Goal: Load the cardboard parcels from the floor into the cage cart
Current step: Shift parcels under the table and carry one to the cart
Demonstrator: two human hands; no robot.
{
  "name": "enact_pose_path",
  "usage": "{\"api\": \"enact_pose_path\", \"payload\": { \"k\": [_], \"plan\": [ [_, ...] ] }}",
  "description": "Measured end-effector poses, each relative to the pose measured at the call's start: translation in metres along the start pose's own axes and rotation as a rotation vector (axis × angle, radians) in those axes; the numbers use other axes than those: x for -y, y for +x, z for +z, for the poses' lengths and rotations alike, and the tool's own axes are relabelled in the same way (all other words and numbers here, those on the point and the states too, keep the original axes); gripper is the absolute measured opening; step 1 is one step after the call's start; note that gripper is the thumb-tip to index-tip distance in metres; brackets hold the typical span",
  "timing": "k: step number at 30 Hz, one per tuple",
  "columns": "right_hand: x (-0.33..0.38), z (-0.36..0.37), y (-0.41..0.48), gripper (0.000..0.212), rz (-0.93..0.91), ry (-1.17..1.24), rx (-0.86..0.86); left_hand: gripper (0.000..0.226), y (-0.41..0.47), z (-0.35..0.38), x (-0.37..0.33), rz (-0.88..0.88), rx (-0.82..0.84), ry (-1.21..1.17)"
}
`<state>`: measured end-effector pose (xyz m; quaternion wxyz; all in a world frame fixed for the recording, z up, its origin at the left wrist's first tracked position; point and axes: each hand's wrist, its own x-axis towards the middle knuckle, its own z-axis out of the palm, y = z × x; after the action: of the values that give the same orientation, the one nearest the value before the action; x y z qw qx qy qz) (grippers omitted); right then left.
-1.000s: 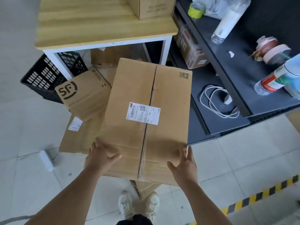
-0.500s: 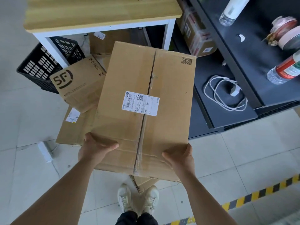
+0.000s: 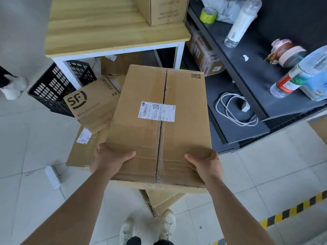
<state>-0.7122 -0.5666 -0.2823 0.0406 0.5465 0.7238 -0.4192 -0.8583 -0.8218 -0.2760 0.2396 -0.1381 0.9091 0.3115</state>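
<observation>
Left hand (image 3: 110,159) and right hand (image 3: 206,164) gripping near corners of large cardboard parcel (image 3: 159,128), thumbs on top, parcel held above floor (image 3: 265,174), long axis pointing away, SF parcel (image 3: 90,106) beyond left, wooden table (image 3: 106,29) farthest

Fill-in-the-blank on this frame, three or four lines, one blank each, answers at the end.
1. The left hand and right hand grip the large parcel at its ____ edge, the one closest to the person.
2. The smaller box to its left is printed with the big letters ____.
3. The slotted crate beside the wooden table is coloured ____.
4. The large parcel's shipping label is coloured ____.

Missing words: near; SF; black; white.
</observation>
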Motion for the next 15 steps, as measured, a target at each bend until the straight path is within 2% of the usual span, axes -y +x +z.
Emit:
{"api": "enact_pose_path", "payload": {
  "k": [4,8,10,13,15],
  "plan": [
    [0.004,-0.007,-0.028,0.085,0.008,0.021,-0.027,0.134,-0.006,-0.022,0.000,0.062,0.023,0.004],
    [0.005,-0.012,-0.063,0.080,0.032,0.084,-0.067,0.129,-0.015,-0.046,-0.002,0.137,0.026,0.075],
    [0.003,-0.014,-0.085,0.076,0.044,0.140,-0.087,0.120,-0.027,-0.061,-0.008,0.179,0.027,0.107],
    [-0.006,-0.015,-0.121,0.071,0.063,0.223,-0.138,0.095,-0.043,-0.080,-0.011,0.247,0.051,0.136],
    [-0.014,-0.017,-0.147,0.073,0.087,0.265,-0.196,0.089,-0.054,-0.089,-0.011,0.307,0.077,0.136]
  ]
}}
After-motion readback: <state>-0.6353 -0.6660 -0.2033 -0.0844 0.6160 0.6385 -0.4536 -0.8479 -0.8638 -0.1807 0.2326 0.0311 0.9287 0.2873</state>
